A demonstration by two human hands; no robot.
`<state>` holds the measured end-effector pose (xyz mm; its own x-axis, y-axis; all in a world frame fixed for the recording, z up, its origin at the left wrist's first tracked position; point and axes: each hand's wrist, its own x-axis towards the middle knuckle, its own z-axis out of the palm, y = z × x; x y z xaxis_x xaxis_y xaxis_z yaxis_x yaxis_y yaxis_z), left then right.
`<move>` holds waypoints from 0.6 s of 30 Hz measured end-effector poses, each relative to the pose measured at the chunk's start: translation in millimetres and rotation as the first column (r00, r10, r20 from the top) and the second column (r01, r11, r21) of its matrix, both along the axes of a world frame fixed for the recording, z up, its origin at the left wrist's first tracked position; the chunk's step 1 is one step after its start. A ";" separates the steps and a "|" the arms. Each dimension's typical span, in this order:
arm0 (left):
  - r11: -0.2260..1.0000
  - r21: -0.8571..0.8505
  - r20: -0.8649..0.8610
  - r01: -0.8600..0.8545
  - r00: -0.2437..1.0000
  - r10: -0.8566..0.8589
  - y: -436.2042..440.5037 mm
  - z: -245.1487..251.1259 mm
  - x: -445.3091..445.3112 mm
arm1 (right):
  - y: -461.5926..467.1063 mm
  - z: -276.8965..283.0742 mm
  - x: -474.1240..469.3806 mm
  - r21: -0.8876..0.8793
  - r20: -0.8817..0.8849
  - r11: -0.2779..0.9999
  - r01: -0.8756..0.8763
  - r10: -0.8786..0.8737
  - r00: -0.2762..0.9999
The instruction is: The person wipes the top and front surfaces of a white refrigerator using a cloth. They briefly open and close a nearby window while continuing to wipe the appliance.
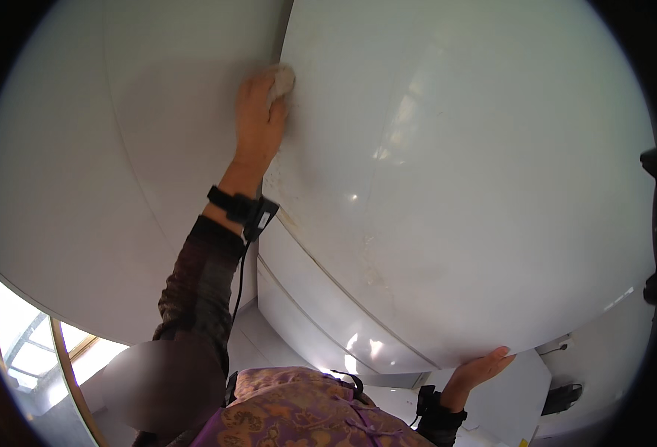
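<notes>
My left hand presses a pale, wadded cloth or sponge against the left edge of a large glossy white panel, at the dark gap beside a matte white surface. Brownish marks show along that edge below my fingers. At the lower right, my right hand rests against the panel's bottom right edge, fingers apart, with no object seen in it. Each wrist wears a black strapped device; a cable runs down from the left one.
Narrower white panels with seams lie below the large one. A plain white surface fills the left side. A framed window is at the lower left. A black object and a plug with a cord are at the lower right.
</notes>
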<state>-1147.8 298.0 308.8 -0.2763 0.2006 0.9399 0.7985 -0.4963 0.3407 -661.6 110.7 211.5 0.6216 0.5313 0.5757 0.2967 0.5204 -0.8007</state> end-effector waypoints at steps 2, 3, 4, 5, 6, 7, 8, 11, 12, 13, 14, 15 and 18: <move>1.000 -0.006 -0.013 -0.013 1.000 0.013 -4.1 -36.1 -1.6 | 1.3 -0.3 0.1 -0.004 -0.030 1.000 0.017 -0.017 0.999; 0.999 -0.042 -0.004 -0.023 1.000 0.023 -6.4 -54.6 -1.7 | 0.9 0.5 -0.5 -0.011 -0.035 1.000 0.012 -0.012 0.999; 0.996 -0.086 0.014 -0.030 0.999 0.031 -10.6 -74.7 -0.8 | 0.3 1.5 -1.5 -0.019 -0.039 1.000 0.006 -0.007 0.999; 0.992 -0.122 0.031 -0.036 0.999 0.040 -15.1 -94.5 1.1 | -0.6 2.9 -2.4 -0.012 -0.031 1.000 -0.002 0.002 1.000; 0.988 -0.151 0.026 -0.039 0.999 0.043 -19.3 -112.4 2.1 | -1.3 4.2 -4.0 -0.004 -0.024 1.000 -0.012 0.012 1.000; 0.985 -0.169 0.019 -0.044 0.999 0.048 -23.1 -128.1 3.0 | -1.8 5.3 -5.1 0.012 -0.030 1.000 -0.019 0.020 0.999; 0.981 -0.190 0.017 -0.043 0.999 0.048 -26.5 -142.4 3.5 | -2.2 5.8 -6.7 0.001 -0.028 1.000 -0.027 0.027 0.999; 0.908 -0.419 0.154 0.026 0.987 0.043 -41.8 -175.0 12.8 | -5.6 5.6 -4.2 -0.011 -0.025 0.999 -0.046 0.045 0.999; 0.914 -0.397 0.247 0.081 0.969 0.021 -46.6 -180.3 18.3 | -6.6 4.9 -2.4 -0.009 -0.001 0.998 -0.064 0.064 0.998; 0.913 -0.381 0.347 0.142 0.938 -0.001 -51.0 -182.4 25.6 | -7.2 3.7 0.2 0.005 0.019 0.997 -0.081 0.080 0.997; 0.891 -0.394 0.483 0.227 0.876 -0.010 -53.1 -179.9 32.0 | -6.9 1.5 2.4 0.008 0.037 0.997 -0.071 0.070 0.997; 0.904 -0.351 0.533 0.246 0.846 -0.023 -54.1 -173.4 37.4 | -5.4 -0.9 4.2 0.025 0.052 0.998 -0.063 0.061 0.997; 0.918 -0.263 0.704 0.298 0.709 -0.029 -55.6 -135.7 55.5 | -3.2 -6.8 9.1 0.043 0.045 0.997 -0.066 0.064 0.997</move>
<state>-1092.3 242.4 173.1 -0.7366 0.5646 0.3723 0.2006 -0.3433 0.9175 -652.5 107.4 204.7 0.5602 0.5435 0.6251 0.2949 0.5743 -0.7636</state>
